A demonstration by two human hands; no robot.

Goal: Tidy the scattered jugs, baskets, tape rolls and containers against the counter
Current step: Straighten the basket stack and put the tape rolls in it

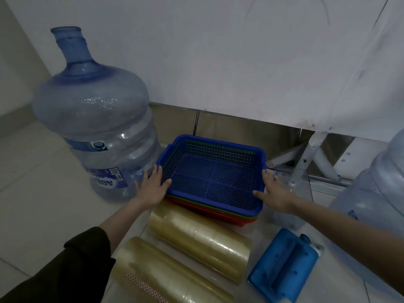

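While the stack of baskets (220,215) rests on the tiled floor (43,193) at the centre of the frame, just before the white front of the counter (240,62), its topmost blue basket (209,178) is flanked on both sides. The left grip (153,186) is laid against the basket's left wall, fingers straight and spread, the thumb set at the near rim; nothing is enclosed by it. The right grip (275,193) is placed likewise against the right wall, fingers extended and the thumb pointed towards the near corner. Green and red baskets are seen nested beneath the blue one. A large clear-blue water jug (94,127) is stood upright at the left of the frame, just beside the left grip. A second jug (376,193) is cut off by the right edge. Two stacks of clear tape rolls (201,243) are laid on their sides at lower centre, the farther one close against the stack's near edge. A flat blue container (284,265) is laid at lower right, between the tape rolls and the second jug.
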